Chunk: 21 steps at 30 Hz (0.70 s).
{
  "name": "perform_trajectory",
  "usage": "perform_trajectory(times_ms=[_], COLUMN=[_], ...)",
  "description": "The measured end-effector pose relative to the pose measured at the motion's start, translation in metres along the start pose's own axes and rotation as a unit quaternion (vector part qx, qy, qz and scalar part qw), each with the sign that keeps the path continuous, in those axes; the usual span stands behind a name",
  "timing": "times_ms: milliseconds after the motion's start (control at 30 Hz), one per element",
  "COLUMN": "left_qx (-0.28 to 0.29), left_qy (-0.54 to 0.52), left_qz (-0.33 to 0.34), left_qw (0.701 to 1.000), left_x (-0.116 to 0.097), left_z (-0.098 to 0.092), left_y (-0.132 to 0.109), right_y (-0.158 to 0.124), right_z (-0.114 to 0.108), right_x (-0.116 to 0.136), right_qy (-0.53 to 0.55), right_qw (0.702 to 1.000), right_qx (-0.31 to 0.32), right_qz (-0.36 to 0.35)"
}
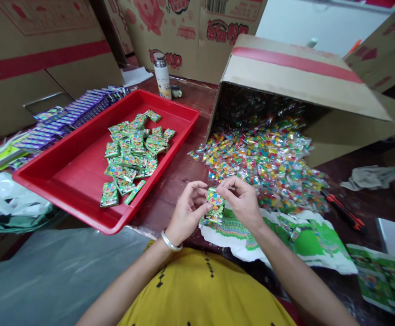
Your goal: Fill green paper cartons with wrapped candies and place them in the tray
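Note:
Between both hands, over the table's front edge, is a small green candy box (215,204) with a colourful print. My left hand (191,209) grips its left side, thumb across the front. At the box's upper right edge, my right hand (240,199) has thumb and forefinger pinched on it. Flat green printed cartons (241,233) lie in an overlapping row on white paper just beneath the hands. Behind them, a heap of small clear packets of coloured candies (258,158) spills from a cardboard box (302,81) lying on its side. Finished-looking green boxes (136,145) are piled in a red tray (71,190).
Purple boxes (85,108) are lined up left of the tray. A flask (162,77) and a cup (176,92) stand behind it. On the right lie a red-and-black tool (345,210), a grey cloth (370,177) and green printed bags (381,276). Large cartons (190,40) wall the back.

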<state>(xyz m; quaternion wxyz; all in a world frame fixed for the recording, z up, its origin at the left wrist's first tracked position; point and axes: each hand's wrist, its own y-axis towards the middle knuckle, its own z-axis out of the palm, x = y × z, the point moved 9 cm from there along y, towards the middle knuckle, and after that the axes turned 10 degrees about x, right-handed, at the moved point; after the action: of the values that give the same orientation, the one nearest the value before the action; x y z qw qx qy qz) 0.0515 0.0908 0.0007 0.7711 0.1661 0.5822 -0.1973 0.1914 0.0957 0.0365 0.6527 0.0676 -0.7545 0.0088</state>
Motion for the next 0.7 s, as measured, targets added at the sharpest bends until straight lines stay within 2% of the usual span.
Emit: perform_trajectory(times_ms=[133, 267, 333, 533, 633, 700], left_qx=[0.001, 0.013, 0.021, 0.030, 0.009, -0.040], left_qy=[0.058, 0.076, 0.074, 0.070, 0.120, 0.208], left_qz=[-0.007, -0.010, -0.016, -0.028, -0.009, 0.032], left_qw=[0.998, 0.997, 0.997, 0.997, 0.993, 0.977], left_x=[-0.005, -0.008, -0.008, 0.005, -0.005, -0.033], left_z=[0.000, 0.002, 0.003, 0.005, -0.009, -0.035], left_y=[-0.003, -0.003, -0.003, -0.007, 0.005, 0.022], right_y=[0.007, 0.014, 0.015, 0.004, 0.001, 0.003], right_z=[-0.004, -0.007, -0.006, 0.001, -0.001, -0.019], right_x=[-0.008, -0.012, -0.009, 0.011, 0.003, -0.005], right_qy=[-0.004, 0.011, 0.001, -0.103, -0.090, -0.080], right_qw=[0.997, 0.994, 0.994, 0.992, 0.991, 0.994], right_qx=[0.035, 0.058, 0.067, 0.064, 0.096, 0.073], right_qz=[0.074, 0.094, 0.081, -0.021, 0.004, 0.028])
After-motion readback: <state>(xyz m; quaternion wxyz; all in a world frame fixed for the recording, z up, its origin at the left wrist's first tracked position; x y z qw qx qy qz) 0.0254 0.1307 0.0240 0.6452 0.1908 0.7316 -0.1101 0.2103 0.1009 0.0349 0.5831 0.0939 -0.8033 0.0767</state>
